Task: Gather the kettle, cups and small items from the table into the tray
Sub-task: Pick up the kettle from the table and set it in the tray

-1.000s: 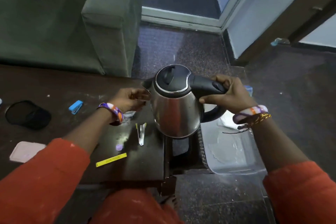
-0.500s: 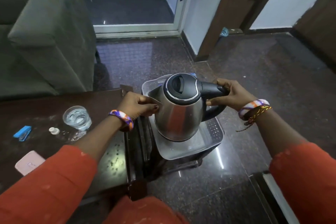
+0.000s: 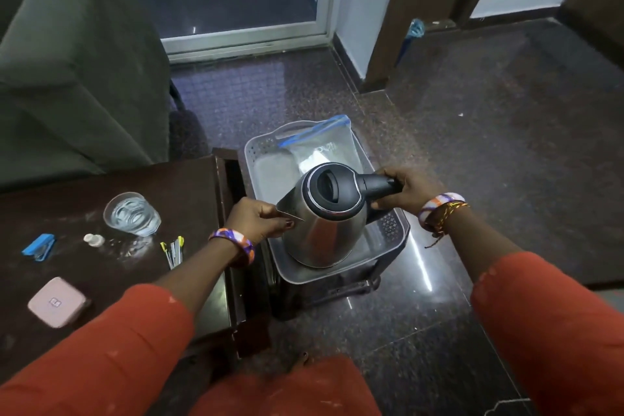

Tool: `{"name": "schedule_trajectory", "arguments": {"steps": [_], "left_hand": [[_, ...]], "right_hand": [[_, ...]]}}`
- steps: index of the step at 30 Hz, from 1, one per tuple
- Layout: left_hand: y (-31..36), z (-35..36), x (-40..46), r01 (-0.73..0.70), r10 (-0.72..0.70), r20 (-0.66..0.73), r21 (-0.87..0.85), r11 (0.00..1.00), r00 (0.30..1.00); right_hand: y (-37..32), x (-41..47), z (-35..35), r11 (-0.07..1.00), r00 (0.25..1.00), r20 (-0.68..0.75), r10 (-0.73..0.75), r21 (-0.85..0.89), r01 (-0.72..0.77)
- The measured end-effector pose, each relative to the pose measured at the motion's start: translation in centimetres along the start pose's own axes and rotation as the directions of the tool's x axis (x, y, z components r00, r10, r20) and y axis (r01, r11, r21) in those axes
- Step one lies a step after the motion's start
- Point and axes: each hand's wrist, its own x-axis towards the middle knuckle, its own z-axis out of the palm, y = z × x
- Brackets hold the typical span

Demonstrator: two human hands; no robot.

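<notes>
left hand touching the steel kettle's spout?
Touching. Head view shows the left hand pinching the spout of the stainless steel kettle, thumb and fingers on the metal.

You are holding the steel kettle (image 3: 326, 226) inside the grey tray (image 3: 393, 230), right hand (image 3: 407, 191) gripping its handle, left hand (image 3: 260, 219) pinching its spout; a water glass (image 3: 131, 214) is sitting left of the tray.

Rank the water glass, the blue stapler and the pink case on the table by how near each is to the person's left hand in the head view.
From the left hand:
1. Water glass, on the table left of the hand.
2. Pink case, at the table's near left corner.
3. Blue stapler, far left, slightly farther.
</notes>
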Motion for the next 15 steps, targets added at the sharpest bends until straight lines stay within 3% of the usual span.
{"name": "schedule_trajectory", "arguments": {"steps": [6, 12, 15], "left_hand": [[-0.2, -0.3, 0.2, 0.011, -0.011, 0.012, 0.015, 1.000, 1.000], [0.4, -1.1, -0.1, 0.023, -0.035, 0.137, 0.094, 0.995, 0.990], [0.3, -2.0, -0.5, 0.081, -0.085, 0.092, 0.044, 0.996, 0.992]], "right_hand": [[-1.2, 1.1, 0.2, 0.985, 0.999, 0.031, 0.025, -0.172, -0.019], [-4.0, 0.5, 0.2, 0.960, 0.997, 0.077, 0.020, -0.281, 0.003], [-6.0, 0.1, 0.6, 0.939, 0.997, 0.069, -0.025, -0.342, 0.047]]}}
